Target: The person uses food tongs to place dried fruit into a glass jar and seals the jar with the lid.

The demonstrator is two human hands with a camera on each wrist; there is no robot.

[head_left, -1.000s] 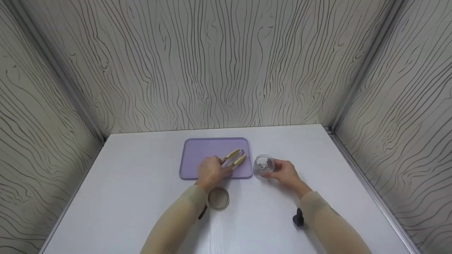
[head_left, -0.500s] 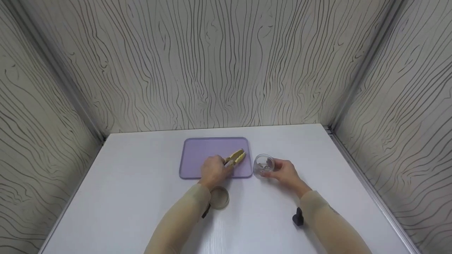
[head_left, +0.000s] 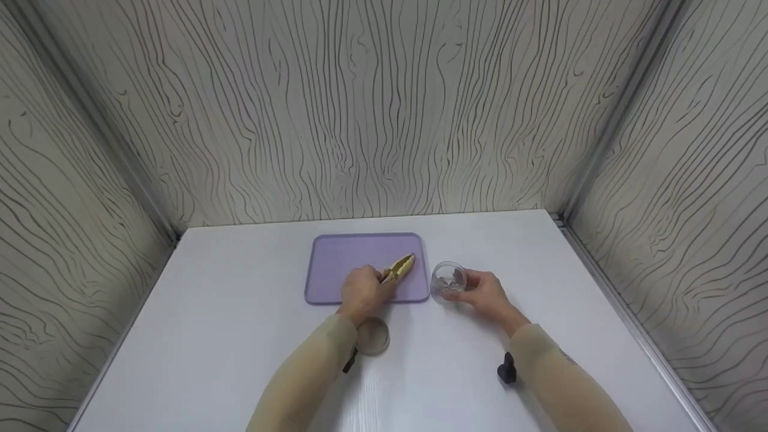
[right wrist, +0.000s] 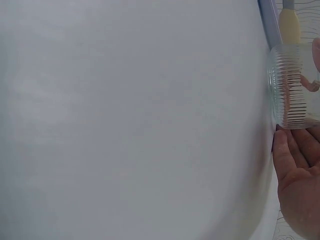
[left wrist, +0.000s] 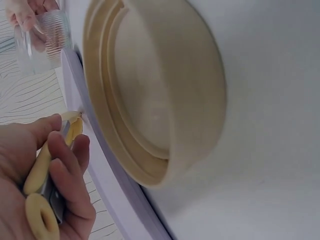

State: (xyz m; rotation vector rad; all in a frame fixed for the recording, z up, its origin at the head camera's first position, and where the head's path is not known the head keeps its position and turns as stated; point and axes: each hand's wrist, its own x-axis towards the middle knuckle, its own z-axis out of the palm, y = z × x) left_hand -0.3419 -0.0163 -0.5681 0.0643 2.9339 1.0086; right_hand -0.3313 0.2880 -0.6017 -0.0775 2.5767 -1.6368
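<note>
My left hand [head_left: 362, 292] grips a pair of tongs [head_left: 401, 268] with yellow tips, low over a purple tray [head_left: 339, 255]. The tips are almost together and point toward the tray's right side; a tiny dark spot shows at their end. In the left wrist view, fingers and thumb curl round the tongs' yellow-and-metal handles [left wrist: 39, 172]. Just right of the tray, a clear glass jar [head_left: 441, 291] with a ribbed lower part is held by my right hand [head_left: 489, 295]. The right wrist view shows that hand's fingers against the side of the jar [right wrist: 290, 90].
A round beige lid [head_left: 372, 336] lies on the white table [head_left: 420, 372] in front of the tray, beside my left wrist. Wood-patterned panels [head_left: 372, 120] stand at the back and on both sides. A black object [head_left: 507, 369] is by my right wrist.
The tongs' tips have drawn together over the tray, and my left hand has shifted slightly right. My right hand and the jar have stayed in place.
</note>
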